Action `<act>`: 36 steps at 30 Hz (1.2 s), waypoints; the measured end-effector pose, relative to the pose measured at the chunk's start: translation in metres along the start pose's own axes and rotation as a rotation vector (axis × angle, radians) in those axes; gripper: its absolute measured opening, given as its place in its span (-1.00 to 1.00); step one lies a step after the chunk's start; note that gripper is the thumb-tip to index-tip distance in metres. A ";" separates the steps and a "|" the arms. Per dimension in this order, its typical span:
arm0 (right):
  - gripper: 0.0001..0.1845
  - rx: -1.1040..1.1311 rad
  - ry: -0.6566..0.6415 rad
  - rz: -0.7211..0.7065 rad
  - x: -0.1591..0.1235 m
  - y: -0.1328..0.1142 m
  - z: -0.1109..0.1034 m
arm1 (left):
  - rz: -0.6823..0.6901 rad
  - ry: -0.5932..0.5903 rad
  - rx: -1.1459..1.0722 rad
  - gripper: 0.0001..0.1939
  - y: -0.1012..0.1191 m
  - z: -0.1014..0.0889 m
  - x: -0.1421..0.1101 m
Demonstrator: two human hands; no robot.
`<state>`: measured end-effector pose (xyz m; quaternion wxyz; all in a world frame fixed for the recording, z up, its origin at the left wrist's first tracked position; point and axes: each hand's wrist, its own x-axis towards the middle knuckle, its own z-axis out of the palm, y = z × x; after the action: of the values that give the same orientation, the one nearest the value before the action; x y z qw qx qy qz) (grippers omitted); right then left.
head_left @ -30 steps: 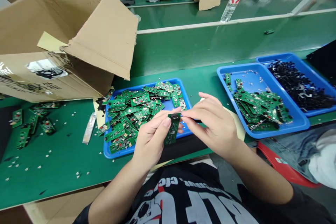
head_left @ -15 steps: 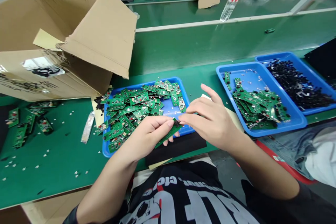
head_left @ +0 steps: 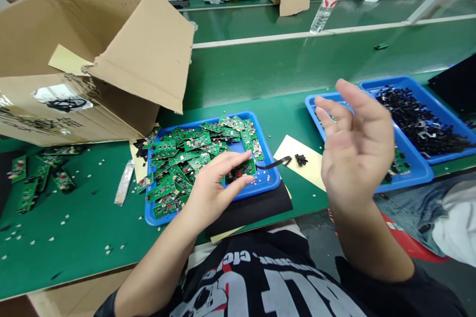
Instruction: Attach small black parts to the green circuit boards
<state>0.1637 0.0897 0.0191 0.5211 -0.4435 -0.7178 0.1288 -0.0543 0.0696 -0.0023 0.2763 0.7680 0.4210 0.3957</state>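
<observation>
My left hand point(head_left: 219, 178) holds a small green circuit board point(head_left: 241, 171) by its long edges, between thumb and fingers, over the front right of a blue tray point(head_left: 269, 182). The board's component side faces up. A thin black strip point(head_left: 274, 164) reaches from the board's right end past the tray rim. Many similar circuit boards point(head_left: 178, 153) lie heaped in that tray. My right hand point(head_left: 357, 143) is raised palm up, fingers apart and holding nothing visible. It hides part of a second blue tray point(head_left: 412, 182) with more circuit boards point(head_left: 399, 161).
Small black parts point(head_left: 301, 160) lie on yellowish paper point(head_left: 288, 148). A third tray point(head_left: 405, 81) holds black pieces. The big open cardboard box point(head_left: 111, 99) stands at left, with loose boards point(head_left: 33, 183) nearby. A water bottle point(head_left: 329, 2) stands on the ledge; another person's clothing shows at right.
My right hand has left the board and moved right and up, turning palm up. The board in my left hand now shows its component side, and the black strip has come into view.
</observation>
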 end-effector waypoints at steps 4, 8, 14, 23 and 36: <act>-0.68 0.592 -0.109 0.479 -0.001 0.009 0.007 | 0.226 0.121 0.232 -0.66 0.000 0.001 -0.002; -0.73 0.636 -0.589 0.650 -0.004 -0.002 0.015 | 0.404 0.180 0.305 -0.66 0.001 0.002 0.000; -0.83 0.594 -0.648 0.705 -0.008 -0.017 0.020 | 0.431 0.330 0.382 -0.70 -0.001 0.002 -0.001; -0.85 0.690 -0.552 0.705 -0.011 -0.017 0.021 | 0.445 0.415 0.325 -0.65 -0.004 0.002 0.000; -0.89 0.865 -0.562 0.752 -0.011 -0.020 0.033 | 0.340 0.348 0.015 -0.61 -0.010 0.009 -0.007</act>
<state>0.1259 0.0787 0.0116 0.3641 -0.3639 -0.5055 0.6924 -0.0534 0.0676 -0.0175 0.1234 0.7501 0.3297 0.5599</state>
